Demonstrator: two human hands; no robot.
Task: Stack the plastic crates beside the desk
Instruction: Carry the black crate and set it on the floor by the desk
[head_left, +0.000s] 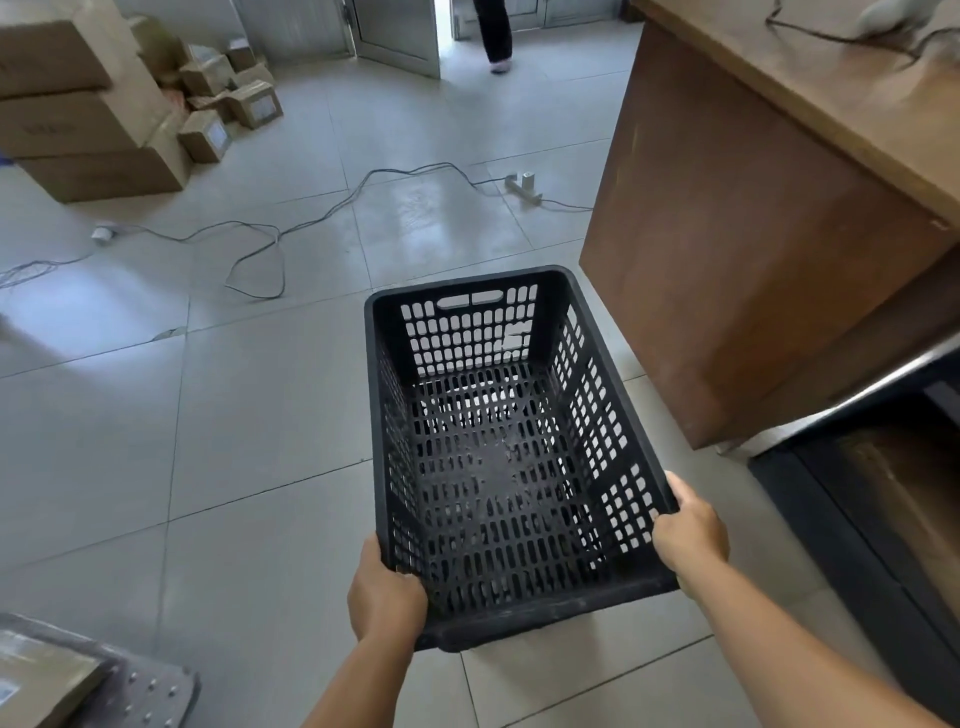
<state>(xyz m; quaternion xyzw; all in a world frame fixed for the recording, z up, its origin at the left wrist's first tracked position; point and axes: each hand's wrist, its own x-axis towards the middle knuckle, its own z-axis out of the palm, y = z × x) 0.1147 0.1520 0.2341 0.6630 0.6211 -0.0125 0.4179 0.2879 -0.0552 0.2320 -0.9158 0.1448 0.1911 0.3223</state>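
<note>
Gripping the black slotted plastic crate (498, 447) at its near corners | your left hand (385, 592) and right hand (688, 530) clamp the rim | crate empty, rectangular, above glossy grey tiles (218, 415), beside the brown wooden desk (753, 234)
</note>
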